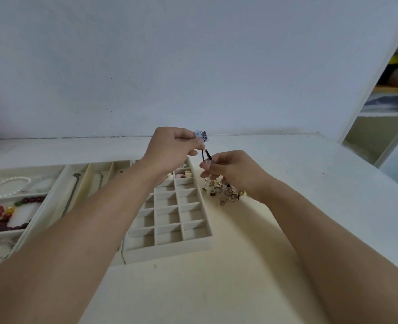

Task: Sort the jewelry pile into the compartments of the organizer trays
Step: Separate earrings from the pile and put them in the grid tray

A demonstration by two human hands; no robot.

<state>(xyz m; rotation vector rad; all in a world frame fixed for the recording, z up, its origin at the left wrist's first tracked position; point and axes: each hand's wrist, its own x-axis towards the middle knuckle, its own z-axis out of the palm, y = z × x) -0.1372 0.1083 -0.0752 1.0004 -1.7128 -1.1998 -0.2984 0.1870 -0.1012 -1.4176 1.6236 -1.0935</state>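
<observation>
Blue-and-white patterned charm (201,134) on a black cord (203,155), held up between two hands above the white table (286,183).

Left hand (172,148) pinches the charm between thumb and curled fingers; just below and right of it, the right hand (230,170) pinches the cord's lower end, where a dark tassel-like piece (208,155) sticks up. No writing on the charm can be read. Directly beneath the right hand lies the jewelry pile (226,191), small gold and silver rings and clasps on the table, just beside the right edge of the cream grid tray (170,247). Its far cells hold pale pink and cream pieces (184,175); the nearer cells show nothing. Left of it, a tray with long slots (85,181) holds chains, and the leftmost tray (29,231) holds a pearl bracelet (6,185) and red bead bracelets (11,216).
</observation>
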